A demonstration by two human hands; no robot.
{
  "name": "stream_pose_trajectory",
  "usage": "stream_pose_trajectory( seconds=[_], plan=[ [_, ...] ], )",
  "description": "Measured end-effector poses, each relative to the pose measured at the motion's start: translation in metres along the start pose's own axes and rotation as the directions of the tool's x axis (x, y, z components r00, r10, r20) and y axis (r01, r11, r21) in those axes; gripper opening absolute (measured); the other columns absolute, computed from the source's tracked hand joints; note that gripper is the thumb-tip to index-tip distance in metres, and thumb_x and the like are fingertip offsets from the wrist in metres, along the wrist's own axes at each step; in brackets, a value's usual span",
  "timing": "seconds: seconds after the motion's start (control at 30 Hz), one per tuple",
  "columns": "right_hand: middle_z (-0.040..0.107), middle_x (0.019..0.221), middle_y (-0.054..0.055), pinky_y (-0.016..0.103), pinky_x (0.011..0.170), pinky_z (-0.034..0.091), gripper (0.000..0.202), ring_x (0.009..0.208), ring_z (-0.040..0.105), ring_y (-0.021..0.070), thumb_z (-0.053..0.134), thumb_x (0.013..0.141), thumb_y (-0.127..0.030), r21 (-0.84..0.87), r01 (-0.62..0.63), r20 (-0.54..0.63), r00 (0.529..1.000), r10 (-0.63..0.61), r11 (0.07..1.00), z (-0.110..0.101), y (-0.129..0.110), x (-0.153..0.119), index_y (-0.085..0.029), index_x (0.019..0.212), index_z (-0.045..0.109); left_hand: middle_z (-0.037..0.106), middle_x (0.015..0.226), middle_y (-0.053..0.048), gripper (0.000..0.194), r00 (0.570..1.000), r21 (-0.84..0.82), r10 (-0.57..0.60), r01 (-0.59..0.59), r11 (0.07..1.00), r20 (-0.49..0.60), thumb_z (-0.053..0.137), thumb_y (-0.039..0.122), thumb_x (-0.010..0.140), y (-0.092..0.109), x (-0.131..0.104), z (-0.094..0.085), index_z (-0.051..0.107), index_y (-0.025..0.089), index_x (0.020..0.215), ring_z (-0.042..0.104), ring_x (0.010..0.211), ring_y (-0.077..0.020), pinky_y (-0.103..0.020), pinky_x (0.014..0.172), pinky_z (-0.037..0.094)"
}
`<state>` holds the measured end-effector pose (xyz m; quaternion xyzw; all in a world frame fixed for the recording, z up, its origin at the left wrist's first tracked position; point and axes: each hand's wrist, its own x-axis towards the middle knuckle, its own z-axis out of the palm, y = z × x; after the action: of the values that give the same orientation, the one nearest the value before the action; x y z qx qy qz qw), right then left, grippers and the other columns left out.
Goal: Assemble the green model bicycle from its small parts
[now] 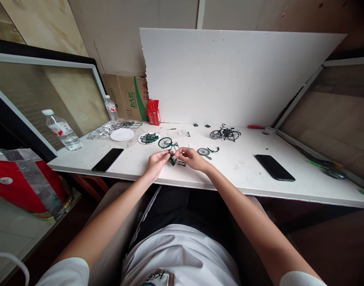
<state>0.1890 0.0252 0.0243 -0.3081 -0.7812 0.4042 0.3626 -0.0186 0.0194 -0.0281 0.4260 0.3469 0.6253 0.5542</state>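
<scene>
Two bare forearms angle forward from white short sleeves, elbows apart, over a white table (235, 172), the hands meeting near its front edge. The left hand (158, 163) curls palm inward, thumb and forefinger pinching a green model bicycle (165, 148). The right hand (193, 159), knuckles up and wrist bent inward, has thumb and fingertips pressed together at the same model — any part between them is too small to tell.

The partly covered bicycle lies near the table's front edge, between and beyond the hands, its thin-spoked green-rimmed wheel pointing away to the left and silver pieces near its middle.

Across the tabletop: one black model bicycle (225, 133) standing farther back, one loose spoked wheel (204, 151) beside one curved green part (214, 150), two white plates (122, 134) — the right one heaped with green pieces (149, 138) — two black phones (107, 159), two clear bottles (62, 133), one small red box (154, 113) and one cardboard carton (126, 97).
</scene>
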Motion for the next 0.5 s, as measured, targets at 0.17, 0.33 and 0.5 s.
stream_pose_trajectory(
  seconds=[0.17, 0.33, 0.5],
  plan=[
    [0.065, 0.084, 0.002, 0.027, 0.067, 0.042, 0.054, 0.073, 0.053, 0.0132, 0.068, 0.09, -0.069, 0.189, -0.094, -0.193, 0.972, 0.131, 0.977, 0.025, 0.014, 0.007, -0.016, 0.101, 0.071, 0.08, 0.117, -0.017, 0.057, 0.999, 0.053, 0.028, -0.029, 0.998, 0.016, 0.099, 0.04, 0.063, -0.003, 0.001, -0.001, 0.081, 0.012, 0.109, 0.075, 0.108, -0.0279, -0.046, 0.109, 0.05],
    [0.062, 0.08, 0.001, 0.026, 0.06, 0.037, 0.061, 0.067, 0.046, 0.0113, 0.072, 0.084, -0.074, 0.246, -0.139, -0.224, 0.955, 0.196, 0.959, 0.031, 0.006, 0.006, -0.015, 0.099, 0.072, 0.079, 0.12, -0.018, 0.057, 0.998, 0.101, 0.054, -0.056, 0.993, 0.022, 0.098, 0.041, 0.064, -0.004, 0.0, -0.001, 0.081, 0.012, 0.11, 0.074, 0.113, -0.0299, -0.049, 0.112, 0.05],
    [0.067, 0.088, 0.004, 0.026, 0.065, 0.041, 0.062, 0.072, 0.051, 0.0129, 0.074, 0.082, -0.074, 0.29, -0.151, -0.199, 0.956, 0.214, 0.945, 0.034, 0.008, 0.004, -0.015, 0.101, 0.073, 0.079, 0.121, -0.019, 0.055, 0.997, 0.119, 0.071, -0.074, 0.99, 0.027, 0.097, 0.04, 0.066, -0.002, -0.001, 0.0, 0.081, 0.012, 0.109, 0.074, 0.116, -0.0314, -0.051, 0.115, 0.049]
  ],
)
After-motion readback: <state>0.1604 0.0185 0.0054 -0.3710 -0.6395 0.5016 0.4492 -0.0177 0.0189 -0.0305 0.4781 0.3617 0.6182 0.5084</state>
